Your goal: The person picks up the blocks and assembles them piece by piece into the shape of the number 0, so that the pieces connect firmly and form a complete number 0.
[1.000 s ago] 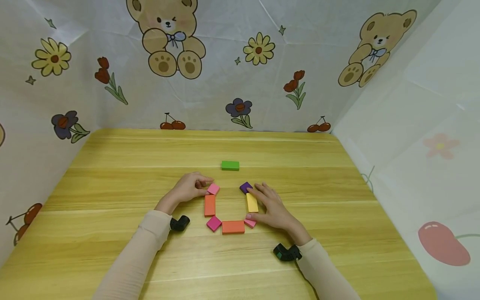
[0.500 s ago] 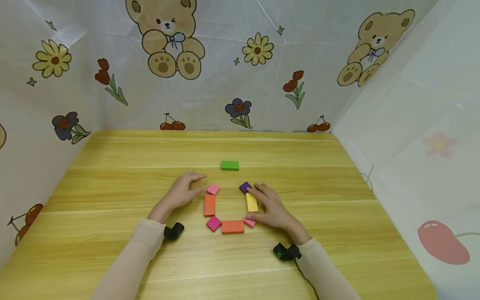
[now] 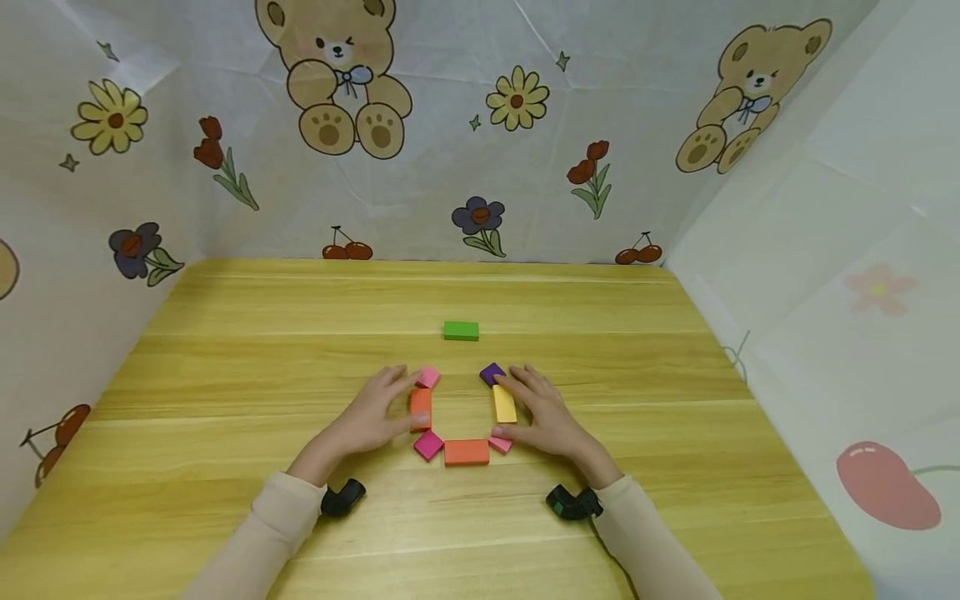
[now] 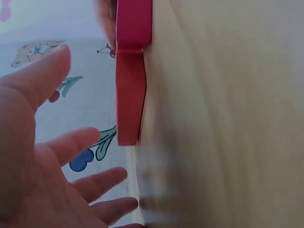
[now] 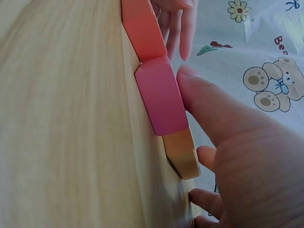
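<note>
Several coloured wooden blocks form a ring with a gap at its far side. On the left, my left hand (image 3: 369,417) spreads beside the orange block (image 3: 421,402), its thumb over that block's near end and a fingertip close to the pink block (image 3: 429,377). A magenta block (image 3: 428,446) joins it to another orange block (image 3: 467,452) in front. My right hand (image 3: 546,417) spans the yellow block (image 3: 505,404). Its thumb lies at the second pink block (image 3: 501,446), the forefinger at the purple block (image 3: 491,373). Contact by the left fingers is unclear.
A green block (image 3: 461,332) lies alone beyond the ring. The wooden table (image 3: 300,300) meets a patterned cloth (image 3: 420,200) at the back and sides. Each wrist carries a small black camera, such as the left one (image 3: 343,498).
My left hand has let go of the far-left pink block, drawn back, then come nearer alongside the left orange block. My right hand has stayed in place.
</note>
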`<action>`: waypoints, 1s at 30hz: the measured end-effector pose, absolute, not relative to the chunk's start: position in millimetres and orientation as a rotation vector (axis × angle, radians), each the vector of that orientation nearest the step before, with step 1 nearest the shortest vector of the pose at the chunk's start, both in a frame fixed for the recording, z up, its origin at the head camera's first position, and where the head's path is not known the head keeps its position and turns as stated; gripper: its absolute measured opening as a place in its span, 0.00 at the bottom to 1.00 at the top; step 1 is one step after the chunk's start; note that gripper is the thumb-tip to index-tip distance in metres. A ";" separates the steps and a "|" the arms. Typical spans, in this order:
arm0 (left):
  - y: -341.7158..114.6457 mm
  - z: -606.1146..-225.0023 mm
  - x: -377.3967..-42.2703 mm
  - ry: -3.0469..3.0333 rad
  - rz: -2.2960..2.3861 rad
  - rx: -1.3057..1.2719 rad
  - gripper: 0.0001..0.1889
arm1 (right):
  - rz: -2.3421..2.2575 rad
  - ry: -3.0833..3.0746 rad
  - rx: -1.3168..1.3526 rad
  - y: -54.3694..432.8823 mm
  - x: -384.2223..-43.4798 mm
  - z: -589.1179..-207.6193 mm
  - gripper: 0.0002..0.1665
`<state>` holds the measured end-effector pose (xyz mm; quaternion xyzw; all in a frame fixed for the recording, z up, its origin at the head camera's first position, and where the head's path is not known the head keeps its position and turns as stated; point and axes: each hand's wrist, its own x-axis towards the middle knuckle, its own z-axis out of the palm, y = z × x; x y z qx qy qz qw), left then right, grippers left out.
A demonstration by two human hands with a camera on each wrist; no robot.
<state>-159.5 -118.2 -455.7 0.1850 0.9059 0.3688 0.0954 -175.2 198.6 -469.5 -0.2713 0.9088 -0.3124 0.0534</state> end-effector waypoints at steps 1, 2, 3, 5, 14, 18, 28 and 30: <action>-117.4 -456.5 -158.4 2.694 1.080 0.556 0.41 | -0.950 2.762 -0.823 198.7 -175.3 -469.3 0.50; -116.7 -457.3 -157.4 2.703 1.070 0.564 0.42 | -0.949 2.762 -0.821 198.9 -175.3 -469.1 0.50; -116.1 -458.0 -156.6 2.712 1.061 0.569 0.43 | -0.948 2.762 -0.818 199.1 -175.2 -468.9 0.50; -114.5 -459.0 -155.2 2.731 1.036 0.572 0.44 | -0.953 2.759 -0.815 199.3 -175.2 -468.8 0.50; -109.8 -463.4 -149.5 2.837 0.874 0.590 0.47 | -0.955 2.745 -0.806 198.4 -173.9 -468.0 0.50; -108.9 -466.7 -148.9 2.874 0.844 0.607 0.46 | -0.954 2.745 -0.809 198.3 -173.1 -467.5 0.50; -109.0 -469.2 -148.8 2.892 0.848 0.604 0.46 | -0.944 2.759 -0.819 197.9 -173.5 -468.2 0.50; -109.3 -469.5 -148.8 2.896 0.848 0.607 0.46 | -0.946 2.759 -0.821 197.8 -173.8 -468.6 0.50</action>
